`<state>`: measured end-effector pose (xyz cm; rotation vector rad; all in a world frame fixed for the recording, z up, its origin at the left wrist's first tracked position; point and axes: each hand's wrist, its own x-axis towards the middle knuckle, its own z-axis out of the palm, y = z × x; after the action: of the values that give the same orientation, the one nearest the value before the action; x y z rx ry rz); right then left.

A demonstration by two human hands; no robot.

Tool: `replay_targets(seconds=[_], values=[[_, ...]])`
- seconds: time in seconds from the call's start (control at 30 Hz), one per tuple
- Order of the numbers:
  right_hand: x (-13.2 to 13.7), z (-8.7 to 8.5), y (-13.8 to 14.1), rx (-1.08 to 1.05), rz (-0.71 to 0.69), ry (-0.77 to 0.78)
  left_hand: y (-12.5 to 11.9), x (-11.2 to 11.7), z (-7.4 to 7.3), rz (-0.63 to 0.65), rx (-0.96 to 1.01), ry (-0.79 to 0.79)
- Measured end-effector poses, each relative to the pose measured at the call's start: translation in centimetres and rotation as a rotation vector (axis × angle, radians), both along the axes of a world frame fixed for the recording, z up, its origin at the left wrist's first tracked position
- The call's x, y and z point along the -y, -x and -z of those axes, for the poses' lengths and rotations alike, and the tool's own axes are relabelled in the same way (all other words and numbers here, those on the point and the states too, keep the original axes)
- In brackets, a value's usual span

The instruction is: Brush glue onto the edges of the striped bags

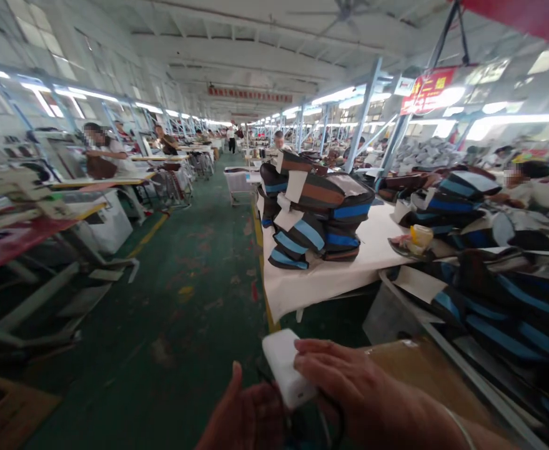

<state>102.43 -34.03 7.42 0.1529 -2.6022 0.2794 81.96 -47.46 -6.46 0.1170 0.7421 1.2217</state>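
- White block (289, 369): low and central in my head view, held above the green floor (175, 325), just short of the cloth-covered surface (311, 294). I can read no brand or label on it.
- Right grip (349, 384): closed on the block's right side, fingers laid over its top; thumb hidden from me. I judge that this steadies the block.
- Left grip (248, 415): open, thumb raised, beside the block's lower left, perhaps to support it; I cannot tell whether they touch.
- Dark cord (341, 415): loops below the right grip; its attachment is unclear to me.
- Striped pieces (297, 240): stacked on the surface beside the aisle, presumably to save room; pale flaps (295, 187) jut out, showing no writing I can read.
- Bin (384, 306): right of the block, below more striped pieces, which it seems to gather.
- Red sign (426, 90): hung high at right, probably to mark a section; I read "二组", the preceding character being partly lost.
- Red banner (250, 94): spans the far hall; its pale characters are too small for me.
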Motion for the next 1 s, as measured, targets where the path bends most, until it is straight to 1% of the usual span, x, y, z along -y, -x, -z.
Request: replay_targets(seconds=[0.03, 0.1, 0.17, 0.23, 0.33, 0.4, 0.43, 0.5, 0.53, 0.57, 0.63, 0.67, 0.7, 0.77, 0.83, 0.93, 1.0], values=[[-1.4, 0.4, 1.1, -0.051, -0.080, -0.105, 0.3, -1.8, -0.9, -0.035, 0.096, -0.071], [-4.5, 2.2, 3.1, -0.116, -0.176, -0.240, 1.0, -5.7, -2.4, -0.143, 0.216, -0.169], [-7.7, 4.4, 4.8, -0.143, -0.187, -0.263, 1.9, -9.6, -3.1, -0.248, 0.268, -0.180], [-10.7, 6.1, 6.3, -0.142, -0.171, -0.239, 3.0, -13.1, -3.1, -0.337, 0.288, -0.140], [-14.4, 7.4, 8.5, -0.108, -0.171, -0.201, 4.8, -17.2, -2.8, -0.444, 0.236, -0.055], [-16.1, 8.3, 9.8, -0.067, -0.216, -0.179, 6.3, -19.3, -2.6, -0.460, 0.180, 0.013], [-16.8, 9.0, 10.3, -0.041, -0.236, -0.162, 7.2, -20.0, -2.4, -0.433, 0.172, 0.042], [-18.1, 11.3, 11.0, 0.003, -0.228, -0.103, 9.2, -21.0, -1.5, -0.364, 0.176, 0.097], [-18.8, 12.8, 11.3, 0.017, -0.182, -0.059, 10.4, -21.3, -0.8, -0.344, 0.154, 0.133], [-19.6, 14.6, 11.6, 0.028, -0.105, -0.015, 11.7, -21.4, 0.0, -0.337, 0.094, 0.180], [-21.4, 18.0, 12.5, 0.073, 0.102, 0.024, 14.2, -21.7, 1.9, -0.348, -0.114, 0.288], [-22.4, 19.4, 13.3, 0.114, 0.192, -0.005, 15.4, -21.9, 2.9, -0.351, -0.218, 0.330], [-23.5, 20.4, 14.3, 0.168, 0.246, -0.065, 16.5, -22.2, 3.9, -0.341, -0.293, 0.359], [-25.6, 21.4, 17.5, 0.276, 0.269, -0.221, 18.1, -23.2, 5.7, -0.331, -0.352, 0.374], [-27.6, 21.3, 21.7, 0.350, 0.227, -0.342, 18.9, -24.9, 7.2, -0.351, -0.369, 0.375], [-30.3, 21.1, 28.2, 0.409, 0.182, -0.417, 19.2, -27.9, 8.9, -0.384, -0.419, 0.392], [-32.0, 21.4, 31.4, 0.457, 0.180, -0.457, 19.1, -29.9, 9.9, -0.397, -0.439, 0.409]])
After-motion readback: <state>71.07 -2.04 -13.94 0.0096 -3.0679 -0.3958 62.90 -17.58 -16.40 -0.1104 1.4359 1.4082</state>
